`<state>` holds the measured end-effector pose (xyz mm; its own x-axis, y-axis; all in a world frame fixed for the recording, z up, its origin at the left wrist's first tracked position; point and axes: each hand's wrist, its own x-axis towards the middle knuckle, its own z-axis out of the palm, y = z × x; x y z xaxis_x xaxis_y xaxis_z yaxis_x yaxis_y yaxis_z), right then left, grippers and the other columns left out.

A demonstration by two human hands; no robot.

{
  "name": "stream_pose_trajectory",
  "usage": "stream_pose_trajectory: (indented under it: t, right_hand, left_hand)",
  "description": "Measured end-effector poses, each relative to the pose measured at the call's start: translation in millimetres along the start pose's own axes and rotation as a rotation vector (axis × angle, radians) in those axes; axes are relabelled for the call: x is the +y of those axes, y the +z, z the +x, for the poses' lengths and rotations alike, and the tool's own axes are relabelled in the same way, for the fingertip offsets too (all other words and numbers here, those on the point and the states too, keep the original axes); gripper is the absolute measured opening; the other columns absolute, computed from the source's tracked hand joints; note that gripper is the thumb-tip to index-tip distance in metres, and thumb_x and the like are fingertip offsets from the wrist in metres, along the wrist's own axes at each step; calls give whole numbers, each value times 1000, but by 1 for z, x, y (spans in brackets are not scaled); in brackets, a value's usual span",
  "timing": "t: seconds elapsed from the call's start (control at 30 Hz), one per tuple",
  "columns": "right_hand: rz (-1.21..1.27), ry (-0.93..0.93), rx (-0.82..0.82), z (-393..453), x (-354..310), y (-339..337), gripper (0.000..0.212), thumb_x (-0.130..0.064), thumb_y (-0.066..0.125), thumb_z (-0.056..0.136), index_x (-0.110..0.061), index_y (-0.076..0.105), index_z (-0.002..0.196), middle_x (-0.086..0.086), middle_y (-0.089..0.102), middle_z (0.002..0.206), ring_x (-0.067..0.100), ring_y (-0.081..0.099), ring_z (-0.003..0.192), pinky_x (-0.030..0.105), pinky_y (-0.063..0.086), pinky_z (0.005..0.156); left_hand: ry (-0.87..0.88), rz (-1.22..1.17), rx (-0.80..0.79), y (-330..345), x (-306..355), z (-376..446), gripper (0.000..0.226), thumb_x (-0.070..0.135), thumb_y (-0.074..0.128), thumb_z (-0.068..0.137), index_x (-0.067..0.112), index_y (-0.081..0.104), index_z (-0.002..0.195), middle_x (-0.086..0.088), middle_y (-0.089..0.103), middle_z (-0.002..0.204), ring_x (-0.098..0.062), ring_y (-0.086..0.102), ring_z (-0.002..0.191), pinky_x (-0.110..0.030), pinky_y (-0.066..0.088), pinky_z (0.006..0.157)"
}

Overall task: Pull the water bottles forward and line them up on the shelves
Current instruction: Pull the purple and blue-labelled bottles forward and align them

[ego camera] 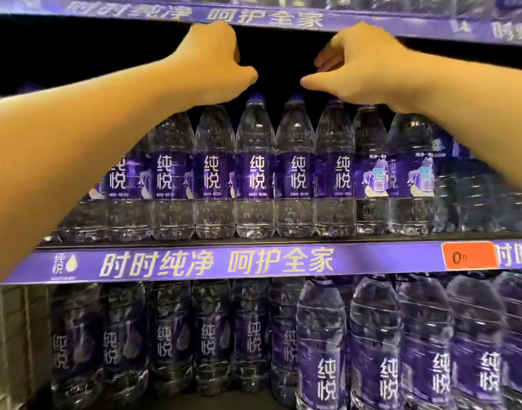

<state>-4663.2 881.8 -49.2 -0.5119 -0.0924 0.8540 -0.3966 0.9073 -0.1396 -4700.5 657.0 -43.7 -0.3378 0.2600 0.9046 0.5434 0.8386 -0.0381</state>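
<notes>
Left hand and right hand hover above water bottles

Clear, see-through bottles in the middle row, each banded with a deep purple label carrying white characters; purple caps on top. Two bottles toward the right turned to a different label face, purple with pale lilac and cream artwork and a small white panel. Shelf edge strip in violet with cream-white slanted lettering and a white drop mark at its left end. Orange-red price tag with dark print. Upper shelf strip the same violet with pale lettering. Lower-row bottles clear with purple labels and white characters, dimmer at the left. Black shadow behind the bottle tops.
</notes>
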Motion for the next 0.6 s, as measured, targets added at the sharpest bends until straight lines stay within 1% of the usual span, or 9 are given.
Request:
stream_pose_trajectory:
  t: [0.13,0.23,0.3,0.37,0.43,0.53,0.6]
  right_hand:
    - [-4,26,30,-6,21,-2,41,-46,71,87,-17,64,115,0,67,109,19,64,98,30,54,79]
    - [-17,40,54,-10,42,-11,39,-44,70,88,-17,63,114,-2,65,109,18,62,99,29,52,81]
    - [-45,35,57,-12,57,-17,39,-43,70,89,-17,63,116,-2,65,109,18,62,99,28,49,81]
    - [-84,24,76,-15,76,-24,42,-44,70,88,-17,63,119,-2,65,110,17,61,99,28,47,82]
    - [-118,5,87,-19,95,-32,44,-44,70,88,-16,63,120,-1,66,112,17,61,101,30,49,85]
    - [-192,-16,44,-21,121,-45,47,-40,70,89,-12,62,126,5,66,120,23,61,109,34,50,94]
    - [-232,-17,23,-20,138,-55,48,-42,71,87,-12,62,123,8,67,117,26,62,108,39,52,93]
  left_hand:
    - [39,-80,15,22,9,8,29,37,59,89,9,59,83,-10,53,79,-19,44,71,-35,40,64]
    - [95,-86,-5,39,23,12,23,36,58,92,15,51,85,-9,51,81,-18,43,74,-36,40,66]
    - [119,-65,2,48,35,15,24,34,57,94,13,51,85,-12,53,81,-20,44,73,-40,42,66]
    - [128,-38,25,57,50,20,26,34,56,95,10,54,83,-16,55,79,-21,45,70,-42,43,64]
    - [117,-22,43,68,68,23,29,35,57,94,8,55,81,-16,54,77,-22,44,69,-39,40,62]
    - [95,1,44,80,99,29,40,38,56,93,-1,61,83,-22,58,78,-23,46,70,-37,36,62]
    - [86,-8,33,88,123,36,43,40,57,90,-3,64,86,-23,60,78,-23,48,70,-39,36,62]
